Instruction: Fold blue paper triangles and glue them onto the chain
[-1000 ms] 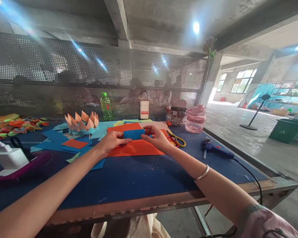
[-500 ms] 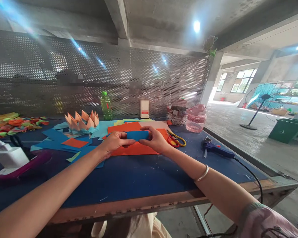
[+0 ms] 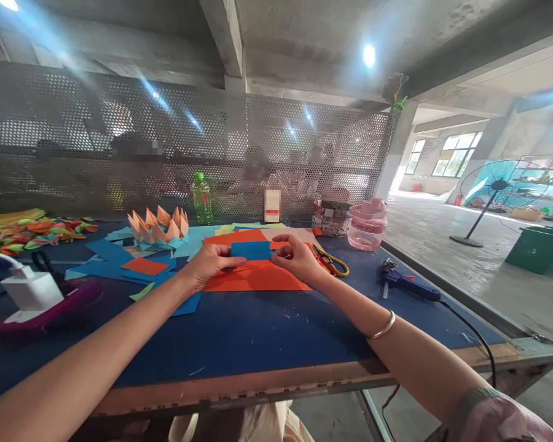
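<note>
A small blue piece of paper, which looks folded, is held level above orange sheets. My left hand pinches its left end, thumb along the lower edge and fingers behind. At the right end is my right hand, thumb and forefinger pressed together on a narrow blue bit beside the main panel. Red-and-yellow scissors lie just beyond my right hand, partly covered by it. Left of my hands, blue sheets carry a small orange rectangle of paper.
A pointed peach paper ring stands at the back left near a green bottle. A round basket and pink jug stand back right. A corded glue gun lies at right, a purple power strip at left.
My right hand has shifted from gripping the paper's right end to pinching a narrow bit beside it. My left hand keeps its hold. The whole view has shifted slightly.
</note>
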A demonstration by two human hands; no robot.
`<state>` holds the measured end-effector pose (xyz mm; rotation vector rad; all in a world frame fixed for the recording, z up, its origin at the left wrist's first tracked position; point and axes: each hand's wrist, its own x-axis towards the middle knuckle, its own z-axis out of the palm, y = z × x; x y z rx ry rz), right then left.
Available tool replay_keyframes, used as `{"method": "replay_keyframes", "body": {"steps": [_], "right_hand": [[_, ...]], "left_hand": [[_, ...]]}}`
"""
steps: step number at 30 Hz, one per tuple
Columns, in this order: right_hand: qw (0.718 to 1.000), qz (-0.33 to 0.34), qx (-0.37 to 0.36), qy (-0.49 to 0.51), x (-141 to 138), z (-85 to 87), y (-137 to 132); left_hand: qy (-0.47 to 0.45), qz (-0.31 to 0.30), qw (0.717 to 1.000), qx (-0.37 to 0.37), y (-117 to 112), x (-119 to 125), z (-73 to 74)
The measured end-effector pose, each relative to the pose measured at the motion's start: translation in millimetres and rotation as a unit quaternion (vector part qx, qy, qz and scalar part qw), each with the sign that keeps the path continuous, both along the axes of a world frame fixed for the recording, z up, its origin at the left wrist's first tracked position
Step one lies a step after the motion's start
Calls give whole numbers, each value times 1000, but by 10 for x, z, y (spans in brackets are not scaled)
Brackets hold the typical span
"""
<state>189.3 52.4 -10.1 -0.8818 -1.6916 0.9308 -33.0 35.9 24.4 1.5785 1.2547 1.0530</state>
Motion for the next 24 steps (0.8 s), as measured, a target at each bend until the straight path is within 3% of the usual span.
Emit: {"method": "replay_keyframes", "body": {"steps": [15,24], "right_hand": [[999,13,11,-32,-107,-11,-129],[998,24,37,-52,-130,-19,-129]], "left_hand": [[39,-58,998,-3,4,39,-113],[59,-50,997,9,66,42,-204]]}}
